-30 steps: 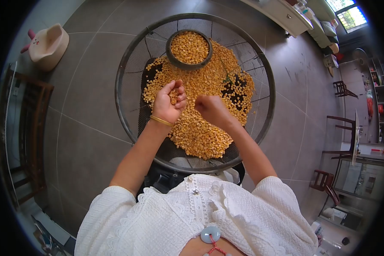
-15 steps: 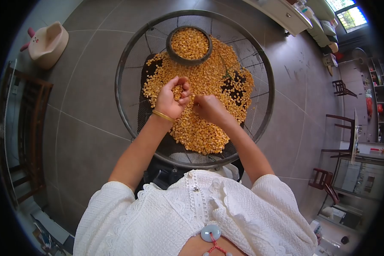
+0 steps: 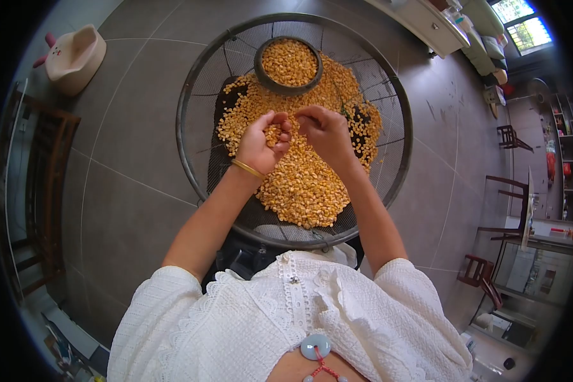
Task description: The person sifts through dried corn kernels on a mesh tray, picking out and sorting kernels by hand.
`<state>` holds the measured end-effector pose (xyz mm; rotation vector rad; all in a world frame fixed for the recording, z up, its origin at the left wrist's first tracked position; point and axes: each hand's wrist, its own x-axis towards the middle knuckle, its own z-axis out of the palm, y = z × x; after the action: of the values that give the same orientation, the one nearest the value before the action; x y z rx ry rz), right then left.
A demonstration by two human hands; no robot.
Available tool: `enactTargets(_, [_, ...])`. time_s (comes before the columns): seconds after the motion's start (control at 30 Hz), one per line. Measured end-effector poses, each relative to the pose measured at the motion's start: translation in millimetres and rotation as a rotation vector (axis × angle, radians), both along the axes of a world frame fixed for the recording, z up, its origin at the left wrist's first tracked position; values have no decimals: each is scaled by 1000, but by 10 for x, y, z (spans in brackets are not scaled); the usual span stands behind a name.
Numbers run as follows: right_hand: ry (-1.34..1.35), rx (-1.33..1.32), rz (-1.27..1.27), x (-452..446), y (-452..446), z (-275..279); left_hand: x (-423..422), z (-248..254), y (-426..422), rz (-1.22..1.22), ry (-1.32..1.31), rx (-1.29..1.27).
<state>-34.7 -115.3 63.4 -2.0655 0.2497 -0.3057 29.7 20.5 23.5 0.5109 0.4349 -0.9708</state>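
gray floor [image 3: 134,197] of large tiles with pale joints, extending outward from the left hand [image 3: 265,145] and right hand [image 3: 328,135]. well left of the left hand: pale molded seat [image 3: 76,60], dark wooden furniture [image 3: 49,197]. well right of the right hand: dark wooden chairs [image 3: 525,202], shelves [image 3: 564,141]. ahead and right of it: white cabinet [image 3: 434,30], bright window [image 3: 528,33].

golden-yellow kernels [image 3: 305,191], dark-rimmed bowl [image 3: 289,90]

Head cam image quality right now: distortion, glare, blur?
Head view: strong fisheye, dark vignetted corners, chairs at the right edge bent; window blown out with blue fringing; floor evenly lit; kernels between the forearms fairly crisp, fingertip detail too small to judge.
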Motion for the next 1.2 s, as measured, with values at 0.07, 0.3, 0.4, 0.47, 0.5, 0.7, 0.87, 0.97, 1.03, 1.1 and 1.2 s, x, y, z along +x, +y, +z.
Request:
enactTargets(0.07, [94, -183, 10, -2, -53, -237, 58, -88, 60, 30, -37, -160])
enactTargets(0.3, [346, -445, 82, -40, 83, -568, 100, -90, 69, 80, -22, -128])
enactTargets(0.4, [215, -271, 51, -9, -65, -507, 89, -105, 63, 63, -21, -140])
enactTargets(0.47, [216, -284, 73, 9, -84, -466, 75, -78, 56, 83, -29, -108])
enactTargets(0.5, [210, -297, 99, 20, -78, -448, 72, -78, 50, 79, -29, -109])
enactTargets(0.7, [273, -424, 148, -76, 7, -647, 75, -109, 54, 61, -17, -98])
enactTargets(0.87, [113, -279, -1, -39, -91, -165, 66, -95, 33, 62, -36, -63])
enactTargets(0.97, [3, -111, 9, -2, 53, 172, 40, -67, -2, 13, -72, 8])
enactTargets(1.03, [-14, -93, 5, 14, 50, 103, 19, -53, -7, 5, -50, -5])
enactTargets(1.1, [-34, -76, 1, 0, 26, -43, 19, -62, 14, -1, -31, -20])
enactTargets(1.2, [241, -318, 105, -76, -17, -408, 48, -101, 34, 10, -29, -136])
